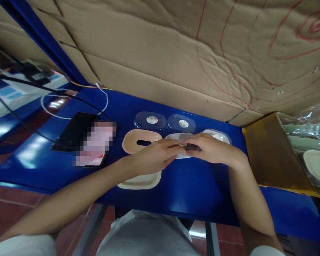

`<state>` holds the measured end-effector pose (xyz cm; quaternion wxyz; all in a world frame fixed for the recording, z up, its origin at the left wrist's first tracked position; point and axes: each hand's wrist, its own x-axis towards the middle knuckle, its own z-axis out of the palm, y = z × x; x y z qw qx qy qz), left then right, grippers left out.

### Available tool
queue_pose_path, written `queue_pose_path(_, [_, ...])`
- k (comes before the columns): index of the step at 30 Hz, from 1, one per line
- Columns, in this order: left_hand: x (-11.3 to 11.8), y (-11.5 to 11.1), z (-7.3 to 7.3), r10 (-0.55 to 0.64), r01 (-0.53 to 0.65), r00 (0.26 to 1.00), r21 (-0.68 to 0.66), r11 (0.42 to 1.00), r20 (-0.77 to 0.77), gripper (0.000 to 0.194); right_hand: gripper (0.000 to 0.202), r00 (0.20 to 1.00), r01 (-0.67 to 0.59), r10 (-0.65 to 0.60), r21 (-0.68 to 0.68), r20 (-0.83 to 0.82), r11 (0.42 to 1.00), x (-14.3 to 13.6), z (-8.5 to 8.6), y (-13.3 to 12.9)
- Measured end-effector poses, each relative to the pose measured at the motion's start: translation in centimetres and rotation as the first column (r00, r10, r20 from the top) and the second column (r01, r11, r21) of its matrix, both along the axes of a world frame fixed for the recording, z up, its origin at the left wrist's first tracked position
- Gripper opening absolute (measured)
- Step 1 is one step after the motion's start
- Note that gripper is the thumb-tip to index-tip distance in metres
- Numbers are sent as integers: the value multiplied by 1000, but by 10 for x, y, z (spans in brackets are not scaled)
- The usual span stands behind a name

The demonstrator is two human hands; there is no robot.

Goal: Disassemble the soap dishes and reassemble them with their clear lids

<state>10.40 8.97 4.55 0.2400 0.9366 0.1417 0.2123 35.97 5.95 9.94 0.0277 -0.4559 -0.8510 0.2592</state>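
1. I judge the step in hand is close fingertip work, at the centre of the frame, slightly right.
2. My left hand (153,156) has fingers bent, almost closed; my right hand (216,147) has thumb and fingers slightly apart. Between them appears a small dark piece (192,146), but I cannot tell which hand grips it, if either.
3. The white tray (184,156) is just below my fingers, partly hidden. The peach tray (129,141) is left of it, and clear lids (139,121) are above.
4. In my judgement, the next move calls for light, steady fingertips and a clearer view.
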Motion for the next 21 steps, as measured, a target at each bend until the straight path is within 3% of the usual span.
queue_pose_path(5, [0,-5,-13,-69,83,995,197,977,-75,41,39,997,36,-43,94,67,995,-13,-12,-12])
queue_pose_path(11, [-3,-10,2,-31,51,997,302,952,-71,21,20,989,57,-69,95,134,994,-29,-2,-21])
queue_pose_path(14, [-4,-13,3,-34,89,985,323,942,-172,48,22,996,54,-57,49,71,997,-30,0,-24])
queue_pose_path(16, [-4,-15,-1,-25,109,973,356,928,-230,54,20,995,70,-71,14,72,997,-29,1,-25])
queue_pose_path(21, [-2,-15,-11,16,79,978,445,892,-207,17,13,989,94,-90,-23,119,995,-32,8,-31])
